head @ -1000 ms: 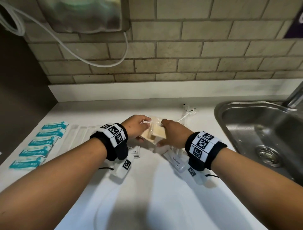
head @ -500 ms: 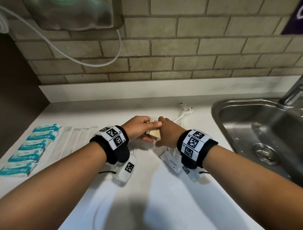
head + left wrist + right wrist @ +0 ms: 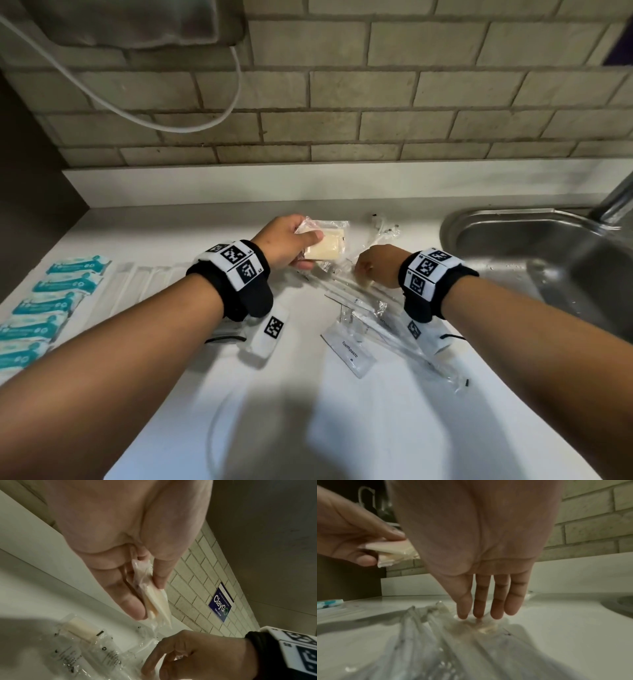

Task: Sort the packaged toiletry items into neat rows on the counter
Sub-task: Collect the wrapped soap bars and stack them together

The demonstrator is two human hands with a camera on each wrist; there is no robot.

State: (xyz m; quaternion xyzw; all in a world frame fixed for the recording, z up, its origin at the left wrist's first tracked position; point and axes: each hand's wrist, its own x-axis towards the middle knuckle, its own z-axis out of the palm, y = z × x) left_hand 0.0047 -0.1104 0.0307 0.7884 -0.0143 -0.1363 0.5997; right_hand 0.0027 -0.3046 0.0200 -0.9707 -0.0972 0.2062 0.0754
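Observation:
My left hand (image 3: 310, 250) pinches a clear-wrapped cream soap bar (image 3: 329, 245) between thumb and fingers, a little above the white counter (image 3: 308, 428). The left wrist view shows the same soap bar (image 3: 161, 605) edge-on in that hand (image 3: 149, 599). My right hand (image 3: 363, 274) reaches down with straight fingers (image 3: 498, 608). Their tips touch a small pale wrapped packet (image 3: 486, 627) on top of a loose pile of clear long packets (image 3: 376, 322). A white toothpaste sachet (image 3: 349, 353) lies at the near end of the pile.
Teal packets (image 3: 51, 301) lie in a row at the far left, with a row of clear long packets (image 3: 147, 284) beside them. A steel sink (image 3: 548, 267) with a faucet (image 3: 616, 198) is at the right. A small white wrapped item (image 3: 383, 229) lies near the backsplash.
The hands were together on the soap bar and have parted. The left hand keeps the soap and has moved left. The right hand has let go and dropped onto the pile.

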